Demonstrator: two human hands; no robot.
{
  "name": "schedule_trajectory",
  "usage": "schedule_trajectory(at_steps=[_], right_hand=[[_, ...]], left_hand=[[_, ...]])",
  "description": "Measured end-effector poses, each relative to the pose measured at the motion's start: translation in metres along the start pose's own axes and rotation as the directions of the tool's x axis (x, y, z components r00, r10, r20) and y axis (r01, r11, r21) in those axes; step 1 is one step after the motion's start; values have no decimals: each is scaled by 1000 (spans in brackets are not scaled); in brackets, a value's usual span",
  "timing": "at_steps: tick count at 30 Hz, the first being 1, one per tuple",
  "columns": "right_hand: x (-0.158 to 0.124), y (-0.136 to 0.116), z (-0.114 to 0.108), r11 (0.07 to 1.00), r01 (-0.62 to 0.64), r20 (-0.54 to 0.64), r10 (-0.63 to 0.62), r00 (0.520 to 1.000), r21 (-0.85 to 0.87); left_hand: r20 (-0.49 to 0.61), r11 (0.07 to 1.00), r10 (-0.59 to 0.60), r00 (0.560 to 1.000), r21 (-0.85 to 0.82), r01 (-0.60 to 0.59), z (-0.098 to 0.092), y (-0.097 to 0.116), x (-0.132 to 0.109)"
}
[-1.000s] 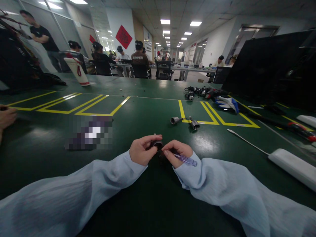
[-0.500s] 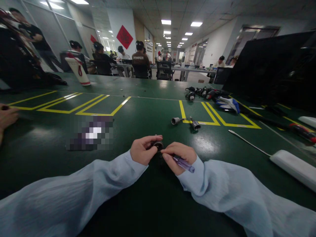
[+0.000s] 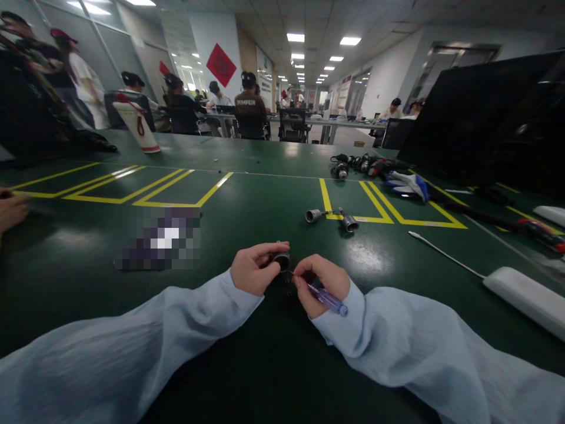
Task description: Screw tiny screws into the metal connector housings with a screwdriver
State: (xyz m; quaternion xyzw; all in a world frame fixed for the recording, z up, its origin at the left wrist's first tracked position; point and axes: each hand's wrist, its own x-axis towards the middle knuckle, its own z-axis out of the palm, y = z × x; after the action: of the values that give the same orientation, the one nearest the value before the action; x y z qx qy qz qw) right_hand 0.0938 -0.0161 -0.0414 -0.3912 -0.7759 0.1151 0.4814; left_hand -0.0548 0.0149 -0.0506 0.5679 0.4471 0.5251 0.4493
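My left hand is closed around a metal cup-shaped hole saw, whose open end faces me. In my right hand is a screwdriver with a translucent purple handle. Its thin shaft points left from my pinched fingertips, close to the rim of the hole saw; whether the tip touches it I cannot tell. Just below, between my hands, small dark parts lie on the table. Farther off to the right, two more hole saws, one on its side and one with its shank up, rest by the yellow tape.
Yellow tape rectangles mark the green table. A pixelated item lies left, near another person's hand. A cup stands behind. At right are a glove, dark tools, a cable and a white power strip.
My right hand has drawn slightly back from the hole saw, so more of the screwdriver shaft shows. A second small part is now visible below. My left hand keeps its hold.
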Motion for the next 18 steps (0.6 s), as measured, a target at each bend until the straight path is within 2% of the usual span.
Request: schedule_trajectory(at_steps=[8, 18], right_hand=[[0, 0, -1, 1000, 4, -4, -4, 1000, 2], [-1, -1, -1, 999, -28, 4, 28, 1000, 18]], left_hand=[[-40, 1000, -20, 999, -1, 20, 4, 9, -5], [-51, 999, -39, 998, -28, 37, 5, 10, -6]])
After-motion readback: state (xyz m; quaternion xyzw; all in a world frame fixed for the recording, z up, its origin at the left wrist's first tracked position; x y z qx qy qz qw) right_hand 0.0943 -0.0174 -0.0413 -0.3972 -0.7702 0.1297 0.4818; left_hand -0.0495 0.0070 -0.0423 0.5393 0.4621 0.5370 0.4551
